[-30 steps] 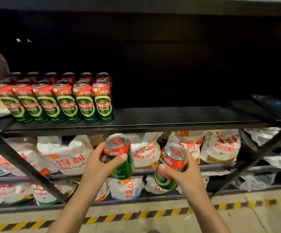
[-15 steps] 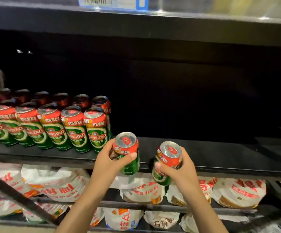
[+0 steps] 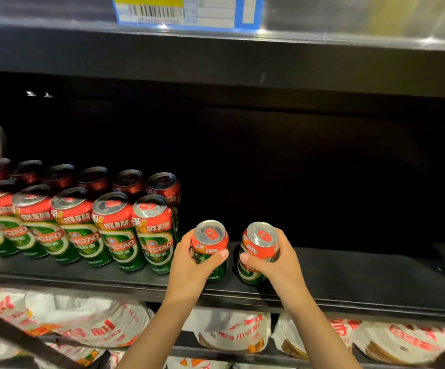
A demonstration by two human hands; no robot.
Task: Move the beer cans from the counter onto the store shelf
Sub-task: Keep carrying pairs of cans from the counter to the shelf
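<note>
Head view, L hand [image 3: 189,265] & R hand [image 3: 277,265] each grip shiny cylindrical beer can [image 3: 210,249], [image 3: 258,251], matte black shelf [image 3: 349,283].

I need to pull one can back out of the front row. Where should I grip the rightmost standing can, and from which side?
Grip the rightmost front-row can around its upper red band, coming from the front and right. It stands upright, its left side sits against the neighbouring can, another stands behind it, while its right flank faces a gap.

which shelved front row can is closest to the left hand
The rightmost front-row can, at the row's end; it stands right beside the left hand, and the others stand farther left.
</note>
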